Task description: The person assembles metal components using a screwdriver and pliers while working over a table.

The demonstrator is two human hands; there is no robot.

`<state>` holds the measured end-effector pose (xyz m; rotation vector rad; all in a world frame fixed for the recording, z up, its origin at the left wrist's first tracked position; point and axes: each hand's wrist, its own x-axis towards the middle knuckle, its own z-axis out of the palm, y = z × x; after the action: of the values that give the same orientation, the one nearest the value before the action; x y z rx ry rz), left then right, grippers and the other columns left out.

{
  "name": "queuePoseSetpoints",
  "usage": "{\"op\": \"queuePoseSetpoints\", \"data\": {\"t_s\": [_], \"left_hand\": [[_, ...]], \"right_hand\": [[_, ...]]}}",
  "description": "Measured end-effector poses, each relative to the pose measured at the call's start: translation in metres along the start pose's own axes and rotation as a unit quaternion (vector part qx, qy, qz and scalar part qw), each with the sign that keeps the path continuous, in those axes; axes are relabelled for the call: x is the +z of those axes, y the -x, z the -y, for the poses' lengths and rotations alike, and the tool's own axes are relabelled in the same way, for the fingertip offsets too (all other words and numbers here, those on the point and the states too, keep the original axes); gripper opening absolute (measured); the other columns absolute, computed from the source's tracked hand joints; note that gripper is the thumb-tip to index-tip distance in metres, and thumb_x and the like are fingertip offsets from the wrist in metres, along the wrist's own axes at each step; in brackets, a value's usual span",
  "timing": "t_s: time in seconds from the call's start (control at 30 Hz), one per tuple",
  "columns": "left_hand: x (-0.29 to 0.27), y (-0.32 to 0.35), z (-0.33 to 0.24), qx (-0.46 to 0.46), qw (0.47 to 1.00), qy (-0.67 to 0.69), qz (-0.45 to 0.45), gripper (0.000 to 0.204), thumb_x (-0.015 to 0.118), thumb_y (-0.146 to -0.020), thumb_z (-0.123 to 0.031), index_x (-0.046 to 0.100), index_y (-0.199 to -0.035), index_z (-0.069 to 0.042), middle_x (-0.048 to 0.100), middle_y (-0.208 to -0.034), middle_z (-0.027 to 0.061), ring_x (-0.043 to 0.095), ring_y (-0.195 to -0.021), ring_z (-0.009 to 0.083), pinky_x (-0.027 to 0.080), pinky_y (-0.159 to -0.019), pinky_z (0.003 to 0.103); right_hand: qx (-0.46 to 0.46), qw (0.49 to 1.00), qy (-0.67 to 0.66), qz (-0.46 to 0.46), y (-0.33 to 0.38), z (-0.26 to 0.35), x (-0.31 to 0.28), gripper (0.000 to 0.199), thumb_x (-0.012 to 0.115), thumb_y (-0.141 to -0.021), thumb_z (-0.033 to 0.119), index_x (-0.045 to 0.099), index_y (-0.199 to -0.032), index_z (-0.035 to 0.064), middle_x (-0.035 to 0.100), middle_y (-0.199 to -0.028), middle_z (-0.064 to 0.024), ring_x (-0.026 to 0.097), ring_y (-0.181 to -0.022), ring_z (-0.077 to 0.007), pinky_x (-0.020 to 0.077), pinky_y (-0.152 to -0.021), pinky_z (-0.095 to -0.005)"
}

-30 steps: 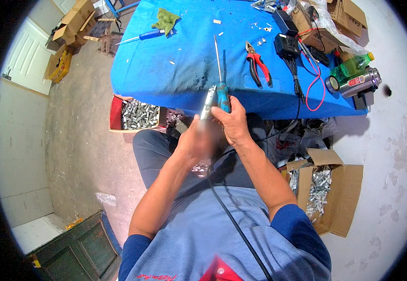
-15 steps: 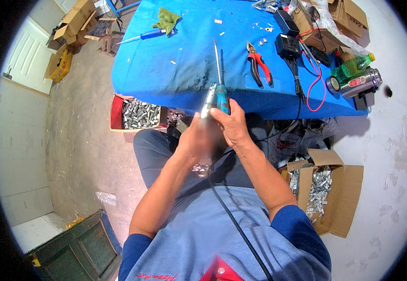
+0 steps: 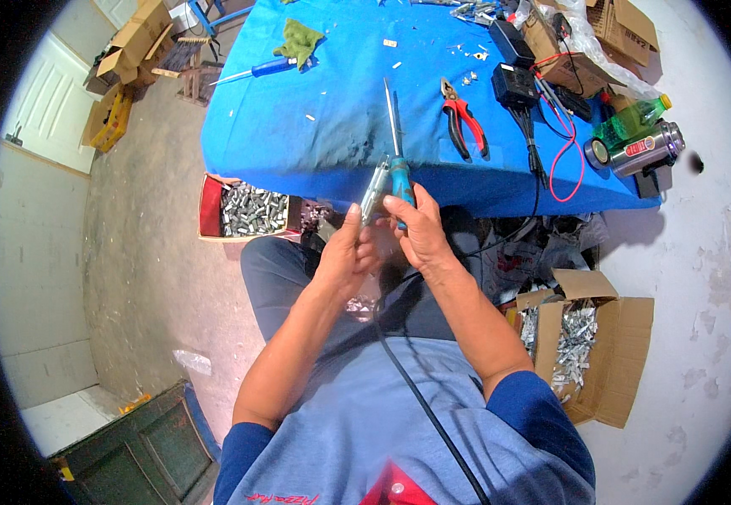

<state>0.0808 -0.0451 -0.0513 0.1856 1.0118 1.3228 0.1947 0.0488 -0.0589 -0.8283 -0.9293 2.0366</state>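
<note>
Hands meet just near the blue table's [image 3: 315, 126] edge. Right hand [image 3: 420, 236] grips a blue-handled screwdriver [image 3: 400, 172], its shaft pointing far over the cloth. Left hand [image 3: 344, 252] pinches a small silvery metal part [image 3: 374, 189] touching the handle. Red pliers [image 3: 462, 126] lie farther right. Right and nearer, a cardboard box [image 3: 609, 337] holds metal pieces.
</note>
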Motion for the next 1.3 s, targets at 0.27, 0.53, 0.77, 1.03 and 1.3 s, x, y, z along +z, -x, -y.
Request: {"op": "queuePoseSetpoints", "data": {"t_s": [0.27, 0.53, 0.77, 1.03, 1.3], "left_hand": [[-0.006, -0.003, 0.002, -0.050, 0.996, 0.070, -0.028, 0.050, 0.050, -0.096, -0.059, 0.044, -0.069, -0.017, 0.030, -0.051, -0.0072, 0.024, -0.040, 0.0083, 0.025, -0.048, 0.026], [-0.008, -0.006, -0.004, -0.041, 0.997, 0.040, -0.056, 0.051, 0.056, -0.092, -0.061, 0.042, -0.069, -0.018, 0.027, -0.050, -0.0078, 0.024, -0.040, 0.0088, 0.028, -0.049, 0.027], [0.001, -0.012, -0.022, -0.024, 0.997, 0.003, -0.067, 0.051, 0.059, -0.091, -0.059, 0.041, -0.069, -0.017, 0.027, -0.051, -0.0075, 0.024, -0.040, 0.0084, 0.026, -0.046, 0.027], [0.002, -0.013, -0.037, -0.005, 0.999, -0.019, -0.037, 0.051, 0.057, -0.093, -0.057, 0.041, -0.069, -0.016, 0.026, -0.052, -0.0068, 0.024, -0.041, 0.0077, 0.024, -0.045, 0.025], [0.007, -0.011, -0.050, 0.007, 0.998, -0.046, -0.042, 0.050, 0.057, -0.094, -0.057, 0.042, -0.070, -0.016, 0.027, -0.053, -0.0069, 0.024, -0.041, 0.0078, 0.023, -0.044, 0.025]], "right_hand": [[0.017, 1.000, -0.001, -0.009, 0.003, 0.012, 0.002, 0.023, 0.063, -0.088, 0.013, 0.054, -0.107, 0.0041, 0.062, -0.093, -0.0047, 0.061, -0.075, -0.0125, 0.0510, -0.061, -0.0249], [-0.053, 0.981, 0.178, -0.062, 0.033, 0.045, -0.014, 0.053, 0.065, -0.092, 0.022, 0.045, -0.138, 0.0051, 0.059, -0.082, -0.0008, 0.047, -0.055, -0.0043, 0.0379, -0.045, -0.0201], [-0.081, 0.930, 0.356, -0.035, 0.066, 0.076, -0.056, 0.051, 0.068, -0.089, 0.019, 0.052, -0.134, -0.0005, 0.066, -0.106, -0.0073, 0.061, -0.089, -0.0120, 0.0492, -0.077, -0.0264], [-0.130, 0.891, 0.434, -0.022, 0.094, 0.108, -0.059, 0.052, 0.070, -0.088, 0.022, 0.055, -0.132, -0.0009, 0.064, -0.120, -0.0127, 0.059, -0.110, -0.0177, 0.0451, -0.096, -0.0319], [-0.119, 0.902, 0.415, -0.026, 0.111, 0.122, -0.067, 0.053, 0.070, -0.090, 0.029, 0.056, -0.132, 0.0010, 0.064, -0.118, -0.0113, 0.060, -0.106, -0.0171, 0.0462, -0.092, -0.0307]]}}
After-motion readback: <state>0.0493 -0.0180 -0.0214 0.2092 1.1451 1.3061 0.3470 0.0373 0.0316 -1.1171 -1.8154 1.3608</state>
